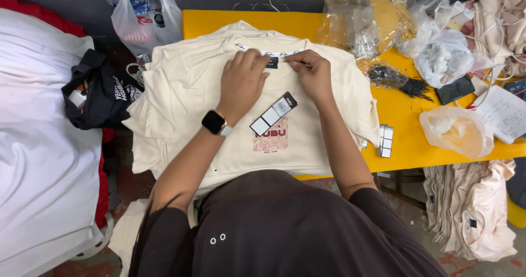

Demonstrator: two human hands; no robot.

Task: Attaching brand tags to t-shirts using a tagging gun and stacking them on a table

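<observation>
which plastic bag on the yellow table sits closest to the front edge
The small clear plastic bag with pale contents, lying alone near the front right of the yellow table. The other bags are bunched farther back, along the table's far edge.

A: What sort of place is this?

B: A garment finishing and packing workshop. A stack of cream T-shirts (186,90) lies on a yellow table (405,134).

A: What else shows it?

B: At 1 o'clock, clear plastic bags (361,25); at 2 o'clock, black tag fasteners (394,80); at 3 o'clock, spare hang tags (385,140). More folded garments (471,211) are piled at 4 o'clock.
</observation>
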